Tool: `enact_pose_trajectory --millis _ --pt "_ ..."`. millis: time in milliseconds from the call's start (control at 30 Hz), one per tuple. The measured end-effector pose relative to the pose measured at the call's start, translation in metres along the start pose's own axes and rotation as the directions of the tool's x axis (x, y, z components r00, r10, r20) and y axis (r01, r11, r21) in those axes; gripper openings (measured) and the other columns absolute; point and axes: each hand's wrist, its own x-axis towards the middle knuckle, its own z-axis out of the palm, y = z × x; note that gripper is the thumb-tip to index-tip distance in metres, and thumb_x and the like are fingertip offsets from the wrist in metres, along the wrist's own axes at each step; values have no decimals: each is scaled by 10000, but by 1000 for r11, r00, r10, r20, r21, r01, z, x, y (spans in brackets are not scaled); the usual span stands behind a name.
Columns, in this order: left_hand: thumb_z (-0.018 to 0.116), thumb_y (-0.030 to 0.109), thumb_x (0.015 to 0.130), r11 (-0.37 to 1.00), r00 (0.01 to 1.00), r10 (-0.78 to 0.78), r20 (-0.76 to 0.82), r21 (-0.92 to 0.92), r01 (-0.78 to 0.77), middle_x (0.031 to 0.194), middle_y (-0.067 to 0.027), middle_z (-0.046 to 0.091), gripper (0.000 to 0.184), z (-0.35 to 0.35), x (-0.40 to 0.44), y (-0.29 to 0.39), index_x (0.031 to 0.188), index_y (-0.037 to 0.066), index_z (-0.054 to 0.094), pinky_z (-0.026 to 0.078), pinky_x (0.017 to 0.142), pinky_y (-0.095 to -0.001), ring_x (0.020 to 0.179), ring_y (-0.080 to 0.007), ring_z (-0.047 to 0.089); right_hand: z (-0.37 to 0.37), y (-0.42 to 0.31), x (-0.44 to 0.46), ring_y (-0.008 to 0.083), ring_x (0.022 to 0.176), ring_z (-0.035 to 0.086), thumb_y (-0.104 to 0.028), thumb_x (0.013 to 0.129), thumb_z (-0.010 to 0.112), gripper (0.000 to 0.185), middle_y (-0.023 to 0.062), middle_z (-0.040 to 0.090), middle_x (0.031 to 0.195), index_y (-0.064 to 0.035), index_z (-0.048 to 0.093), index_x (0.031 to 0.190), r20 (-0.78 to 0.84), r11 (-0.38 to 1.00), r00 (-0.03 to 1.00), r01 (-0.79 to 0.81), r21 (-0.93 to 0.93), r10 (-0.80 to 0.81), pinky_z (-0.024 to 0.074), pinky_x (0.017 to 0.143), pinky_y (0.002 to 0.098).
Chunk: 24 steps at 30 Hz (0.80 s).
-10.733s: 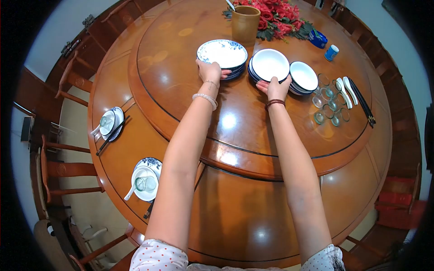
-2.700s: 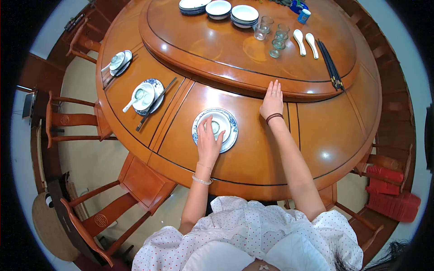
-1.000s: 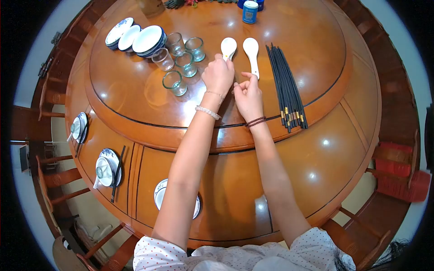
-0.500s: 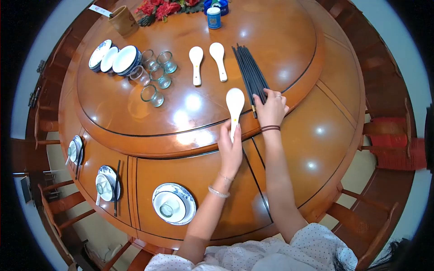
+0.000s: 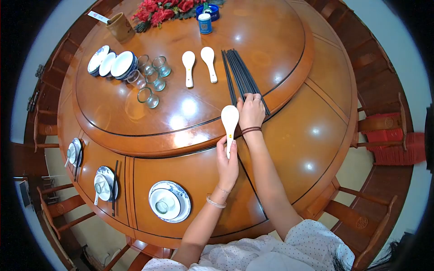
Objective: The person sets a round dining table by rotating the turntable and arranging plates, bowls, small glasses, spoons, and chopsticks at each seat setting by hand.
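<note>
My left hand (image 5: 227, 165) is closed around the handle of a white soup spoon (image 5: 230, 118), its bowl upward, near the turntable's edge. My right hand (image 5: 252, 112) has its fingers bent over the lower ends of the black chopsticks (image 5: 244, 72). Two chopsticks (image 5: 228, 77) lie a little apart on the left of the bunch, close to my thumb; the fingers partly hide their grip. Two more white spoons (image 5: 188, 67) rest on the turntable, left of the chopsticks. Before me on the table is a blue-and-white plate (image 5: 183, 194) with a bowl and a small glass.
Several glasses (image 5: 153, 81) stand beside stacked dishes (image 5: 122, 65) on the turntable (image 5: 181, 131). Behind are a blue can (image 5: 205, 25), red flowers (image 5: 162, 13) and a wooden pot (image 5: 120, 28). Place settings (image 5: 106, 185) lie to the left, with chairs (image 5: 384, 124) around the table.
My right hand has shifted left and down across the chopsticks, and two of them now lie apart from the bunch. My left hand with the spoon has come slightly lower.
</note>
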Motion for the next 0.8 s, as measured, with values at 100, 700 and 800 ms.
enact_pose_trajectory --millis 100,700,800 --pt "452 130 914 994 994 104 -27 -14 -104 691 60 412 225 1 -1 2 1116 36 417 258 463 -152 560 -3 330 -10 -6 -5 251 826 544 -306 750 625 270 101 544 823 -47 566 800 -13 998 999 49 32 -49 425 711 377" --pt "446 124 912 996 994 70 -87 -58 -75 634 61 410 239 -40 -29 45 1127 26 417 240 401 -153 482 5 318 -6 -26 8 246 753 639 -111 843 419 170 183 604 879 17 483 934 414 978 910 66 -200 23 529 627 326" --pt "436 125 915 995 995 74 -65 -56 -78 631 60 414 237 -43 -33 49 1129 26 416 240 400 -153 477 5 318 -41 -28 6 332 763 622 -126 849 406 194 237 606 853 47 433 933 472 999 881 -35 -16 39 508 667 397"
